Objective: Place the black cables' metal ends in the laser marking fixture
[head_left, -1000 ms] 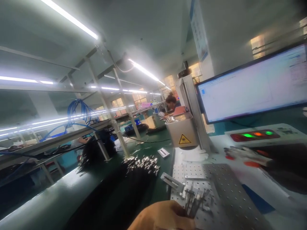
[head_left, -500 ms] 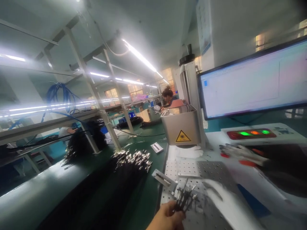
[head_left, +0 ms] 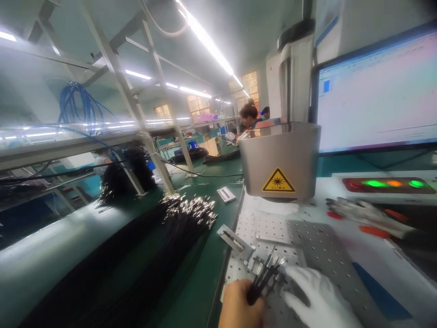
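My left hand (head_left: 242, 303), bare, is closed around a bunch of black cables (head_left: 262, 280) whose metal tips point up and away. Close to its right is my right hand (head_left: 317, 291) in a white glove, thumb and forefinger apart beside the cable ends; whether a fingertip touches one cannot be made out. Just beyond the bunch, a small metal fixture (head_left: 253, 262) is fixed to the perforated metal plate (head_left: 321, 246). A slotted metal block (head_left: 234, 239) sits at the plate's left edge.
A metal housing (head_left: 280, 159) with a yellow laser warning sign hangs over the plate. A large heap of black cables (head_left: 164, 246) lies on the green table (head_left: 85, 241) at left. Gloves (head_left: 368, 214) rest near a lit control panel (head_left: 389, 184), below a monitor (head_left: 375, 91). People sit farther back.
The camera view has shifted closer to the housing and plate. My gloved right hand is now nearer the cable tips, its fingers more spread. My left hand still grips the bunch.
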A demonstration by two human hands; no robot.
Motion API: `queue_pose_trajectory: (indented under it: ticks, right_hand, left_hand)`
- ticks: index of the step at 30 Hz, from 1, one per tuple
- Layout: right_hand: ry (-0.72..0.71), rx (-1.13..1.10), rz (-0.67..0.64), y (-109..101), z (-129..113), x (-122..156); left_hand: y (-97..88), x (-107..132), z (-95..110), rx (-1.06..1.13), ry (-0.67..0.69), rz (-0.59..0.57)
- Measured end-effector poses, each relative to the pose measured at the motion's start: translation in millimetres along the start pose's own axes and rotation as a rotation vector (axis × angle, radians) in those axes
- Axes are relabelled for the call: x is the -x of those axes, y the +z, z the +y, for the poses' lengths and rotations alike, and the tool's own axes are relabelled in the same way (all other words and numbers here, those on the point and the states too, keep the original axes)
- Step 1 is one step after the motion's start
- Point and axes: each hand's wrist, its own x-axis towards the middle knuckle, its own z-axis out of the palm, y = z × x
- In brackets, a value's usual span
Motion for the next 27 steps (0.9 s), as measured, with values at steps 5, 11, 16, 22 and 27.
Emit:
queue_pose_trajectory:
  ticks: [5,11,16,22,27]
  right_hand:
    - [-0.108,0.035,-0.081,-5,-1,0]
    - [-0.097,0.045,-0.167,-1,-3,6]
    - [0.058,0.009,-0.118,17,-10,12]
    - [0.095,-0.035,-0.206,18,-11,12]
    - [0.109,-0.033,-0.167,-1,-15,6]
  left_hand:
    - [3.9,2,-4,0.023,0.024,-0.014]
    - [8.2,2,-7,0.064,-0.007,-0.006]
    - [8.0,0,-3,0.085,-0.013,-0.071]
    - [10.1,-4,0,0.058,-0.063,-0.097]
    - [12.9,-7,-2,0.056,-0.046,-0.092]
